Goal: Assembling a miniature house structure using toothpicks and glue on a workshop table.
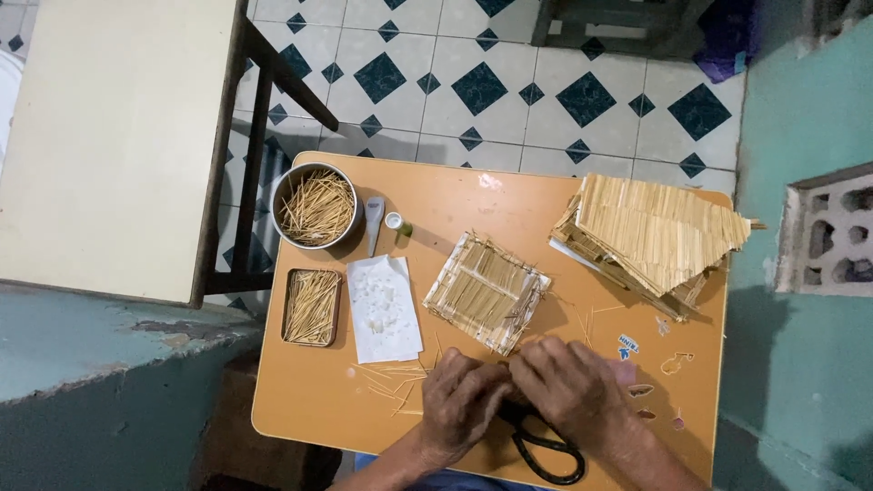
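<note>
Both hands are down at the near edge of the orange desk (300,400), knuckles up and almost touching. The left hand (462,400) and the right hand (568,386) are curled over something small between them, but the fingers hide it, so I cannot tell what they have hold of or how tightly they are closed.

A pair of black scissors (546,450) lies right under the wrists, its loops towards the person, a shade nearer the right hand.

The small panel of sticks (486,291) sits just beyond the fingers, straight ahead and a little to the left. Its sticks run away from the person, slightly slanted, and it is about equally near both hands.

Loose sticks (391,377) lie scattered just beside the left hand. Farther left are a white sheet of paper (384,309), a flat tin of sticks (311,307) and a round tin of sticks (316,207). A larger stick-built roof (659,227) stands at the far right corner.
</note>
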